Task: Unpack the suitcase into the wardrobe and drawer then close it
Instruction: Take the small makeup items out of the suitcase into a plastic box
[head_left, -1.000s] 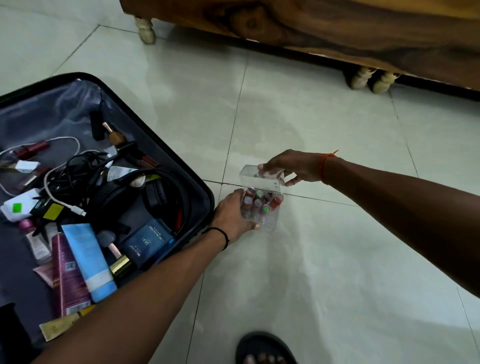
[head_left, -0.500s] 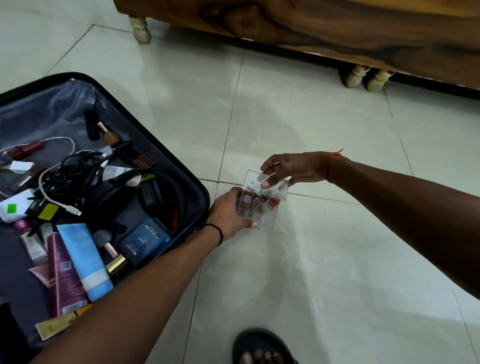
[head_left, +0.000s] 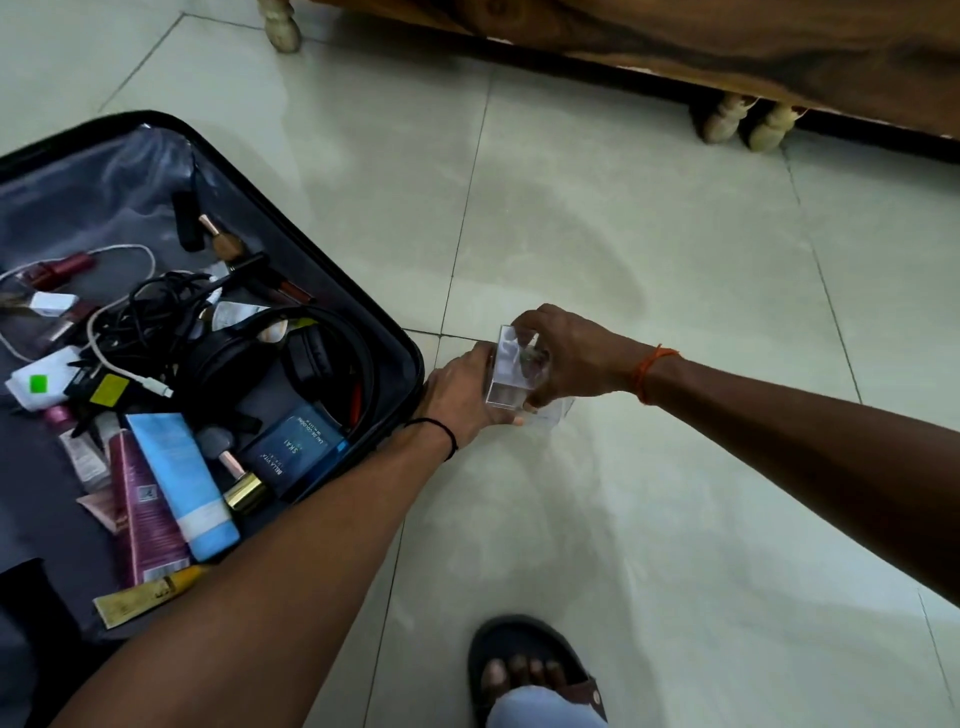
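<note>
Hands grip clear box (head_left: 511, 371) just right of open suitcase (head_left: 410, 358) above floor tiles, left hand (head_left: 462, 397) curled under, right hand (head_left: 563, 356) clamped on top, long axis toward the person.

The floor (head_left: 649, 249) is made of large pale tiles with a light green tone, and thin dark joints run between them. The surface is glossy and shows soft reflections of light. Along the top edge stands a dark wooden furniture piece (head_left: 675, 36) with strong grain. It rests on short, turned, cream-coloured legs (head_left: 740, 119), and shadow lies under it.
</note>
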